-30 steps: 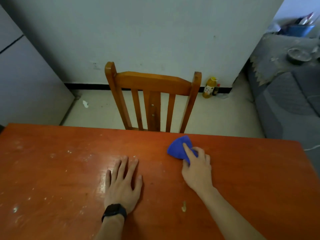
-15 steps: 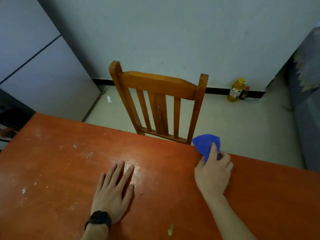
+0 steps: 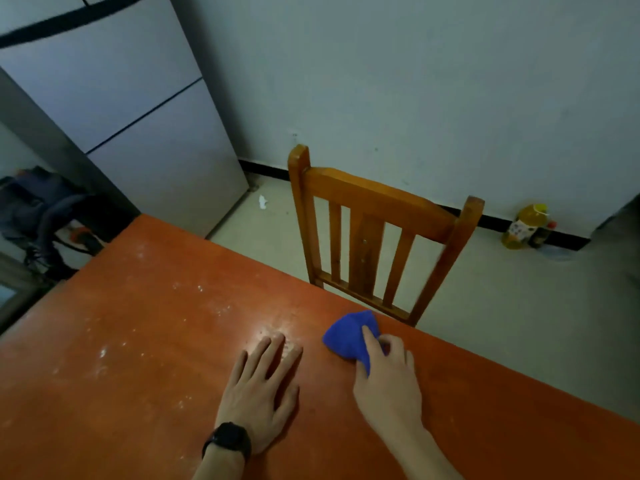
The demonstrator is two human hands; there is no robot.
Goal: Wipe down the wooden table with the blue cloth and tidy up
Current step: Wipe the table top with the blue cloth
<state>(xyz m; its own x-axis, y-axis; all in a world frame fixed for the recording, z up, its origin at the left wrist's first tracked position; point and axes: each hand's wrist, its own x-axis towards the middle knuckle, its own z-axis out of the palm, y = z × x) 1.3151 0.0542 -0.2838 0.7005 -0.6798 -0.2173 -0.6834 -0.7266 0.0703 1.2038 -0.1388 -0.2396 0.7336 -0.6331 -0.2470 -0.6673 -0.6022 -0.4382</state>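
Blue cloth [image 3: 348, 336], bunched into a rounded wad, lies on the wooden table [image 3: 145, 341] right of centre in the frame, close to the table's far edge and just below the wooden chair [image 3: 374, 233] tucked in behind it. The right hand [image 3: 388, 386] presses down on the cloth's near side, forefinger stretched across the top and the other fingers curled around the wad, so it is gripped as well as pushed. The left hand [image 3: 259, 389] lies flat on the bare wood at centre bottom, fingers spread, holding nothing; a black watch [image 3: 228, 441] sits on its wrist.

Wiping looks under way but far from done: pale specks and smears [image 3: 104, 355] dot the wood from the glossy patch at the left fingertips out toward the left side of the frame. The next move probably calls for sweeping the cloth leftward through that speckled area with steady downward pressure, and lifting the left hand clear of its path.
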